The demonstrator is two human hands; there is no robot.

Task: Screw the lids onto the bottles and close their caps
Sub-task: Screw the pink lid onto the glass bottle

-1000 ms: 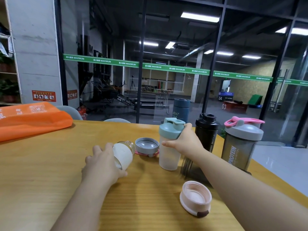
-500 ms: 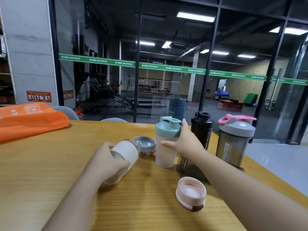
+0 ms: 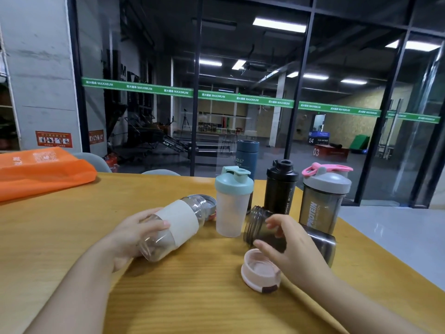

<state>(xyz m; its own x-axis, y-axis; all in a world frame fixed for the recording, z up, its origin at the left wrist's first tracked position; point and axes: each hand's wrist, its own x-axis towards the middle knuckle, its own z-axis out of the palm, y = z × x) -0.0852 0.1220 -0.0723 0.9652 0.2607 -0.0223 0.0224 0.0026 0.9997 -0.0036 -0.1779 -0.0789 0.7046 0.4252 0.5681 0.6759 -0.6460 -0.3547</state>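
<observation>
- The grey shaker bottle (image 3: 321,206) with the pink cap, far right on the table, carries "PROTEIN" in large white letters running up its side; a smaller line beside it is too blurred to read.
- The black bottle (image 3: 280,189) to its left shows "SPORT BOTTLE" in vertical print, the first letter partly hidden.
- The green strip (image 3: 245,98) across the glass wall repeats "MAXIMUM" after some small characters.
- Beyond the glass, a red box (image 3: 331,153) is marked "03" and the blue box (image 3: 317,138) behind it "04".
- Print on the orange bag (image 3: 43,169), far left, is unreadable.
</observation>
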